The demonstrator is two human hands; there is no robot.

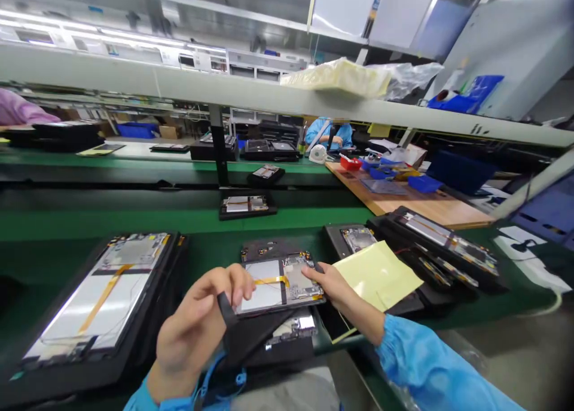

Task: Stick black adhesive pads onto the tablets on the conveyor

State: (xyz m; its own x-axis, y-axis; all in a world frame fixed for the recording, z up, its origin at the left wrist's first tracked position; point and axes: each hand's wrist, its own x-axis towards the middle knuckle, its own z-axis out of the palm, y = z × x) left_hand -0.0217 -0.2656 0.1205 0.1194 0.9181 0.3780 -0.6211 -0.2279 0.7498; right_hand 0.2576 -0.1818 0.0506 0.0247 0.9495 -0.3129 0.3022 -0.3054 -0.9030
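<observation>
An opened tablet (269, 291) with a white battery, an orange ribbon cable and a bare circuit board is held tilted in front of me. My right hand (334, 285) grips its right end, thumb on top over the board. At the left end, my left hand (192, 321) has its fingers curled over the edge. A black strip-like piece (228, 310) shows beside those fingers; what it belongs to is unclear. Below the held tablet lies another opened device (291, 330), partly hidden. A yellow sheet (376, 276) lies just beyond my right hand and wrist.
A larger opened tablet (121, 279) rests on black foam at the left. More opened devices (448, 240) are stacked on the right. Farther back are a small device (246, 204) on the green belt, a wooden board (403, 201) with blue trays, and a co-worker (329, 136).
</observation>
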